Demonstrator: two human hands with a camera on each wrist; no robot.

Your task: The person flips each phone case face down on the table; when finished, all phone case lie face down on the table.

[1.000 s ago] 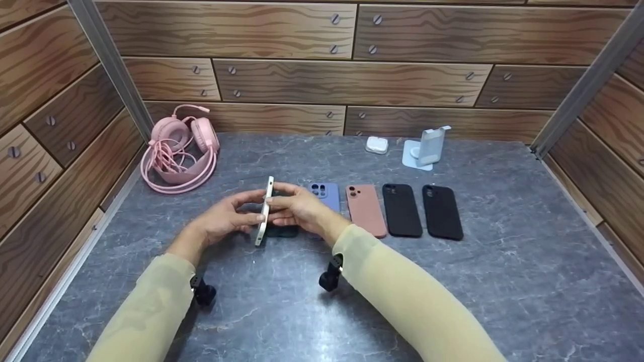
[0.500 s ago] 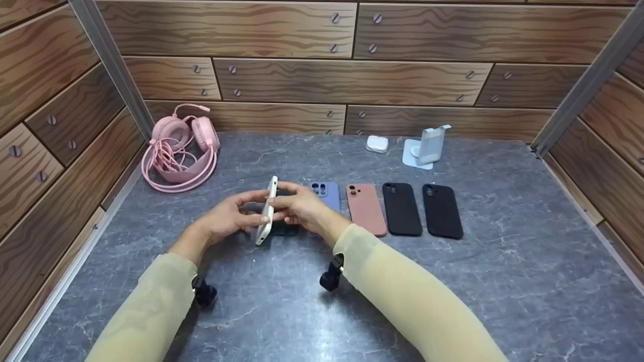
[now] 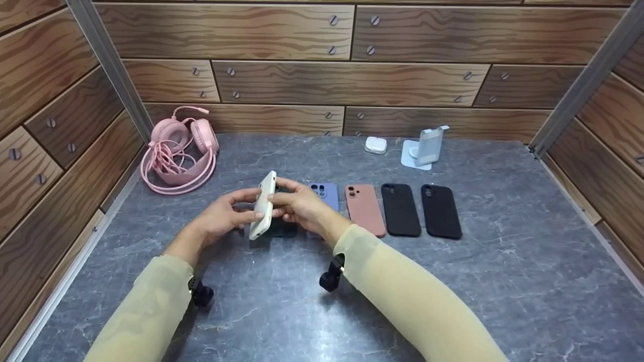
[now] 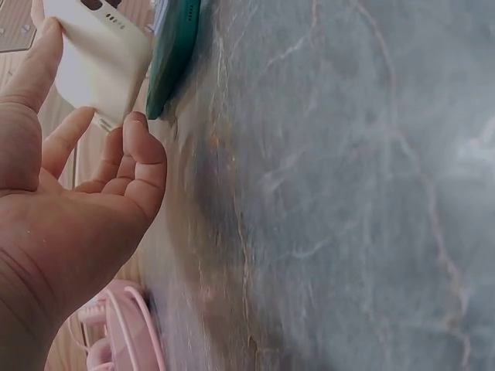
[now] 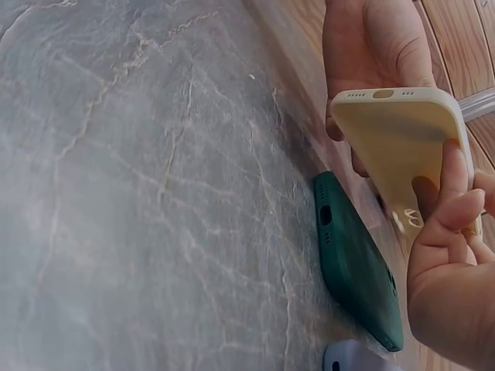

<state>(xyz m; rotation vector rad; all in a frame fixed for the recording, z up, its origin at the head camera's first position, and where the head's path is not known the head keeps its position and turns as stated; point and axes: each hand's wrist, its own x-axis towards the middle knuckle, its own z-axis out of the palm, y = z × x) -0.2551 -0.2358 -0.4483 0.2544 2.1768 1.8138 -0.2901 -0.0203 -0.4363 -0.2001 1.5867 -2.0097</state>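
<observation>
cream phone case (image 3: 263, 205) lifted, gripped by left hand (image 3: 221, 217) and right hand (image 3: 301, 206) | green phone case (image 5: 357, 263) flat beneath hands, untouched

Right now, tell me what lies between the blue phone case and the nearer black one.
One pink phone case lies flat on the table between the blue phone case and the nearer black phone case, as the head view shows.

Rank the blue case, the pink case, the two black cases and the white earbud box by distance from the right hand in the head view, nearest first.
1. Blue case, right beside the right hand.
2. Pink case, next along the row.
3. Near black case.
4. White earbud box at the back and far black case: too close to call.
</observation>
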